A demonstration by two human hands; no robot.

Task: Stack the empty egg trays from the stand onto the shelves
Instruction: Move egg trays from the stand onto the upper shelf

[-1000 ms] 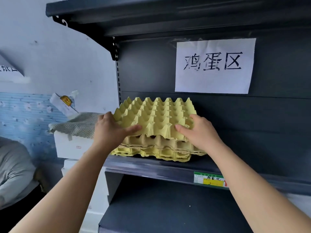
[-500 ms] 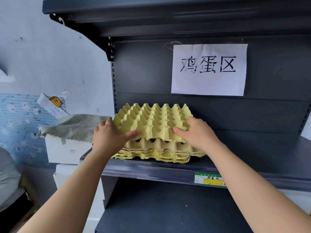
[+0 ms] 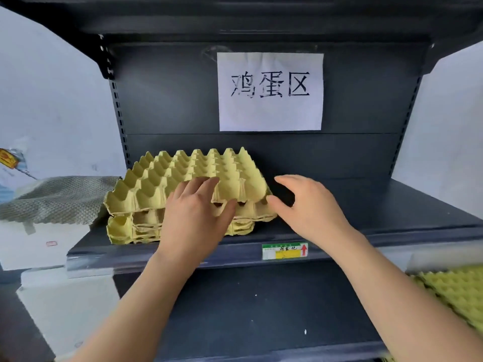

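Fingers [image 3: 201,184] of both hands released: left hand [image 3: 194,218] flat on top tray [image 3: 188,168], right hand [image 3: 311,207] alongside. Tray seems skewed over stack [image 3: 122,228] beneath: slip risked if pushed.

Soft even daylight, dim shelf recess, wide-angle bowing, blurred edges.

This was a shop. Dark metal shelving [image 3: 366,205] hung on slotted uprights [image 3: 119,111], the kind used in store aisles. A paper sign [image 3: 270,91] with 3 handwritten characters was stuck to the back panel [image 3: 170,100]. A green and yellow price tag [image 3: 285,251] with a red arrow sat in the front rail [image 3: 130,257]. Yellow egg trays [image 3: 183,176] were stacked on the shelf.
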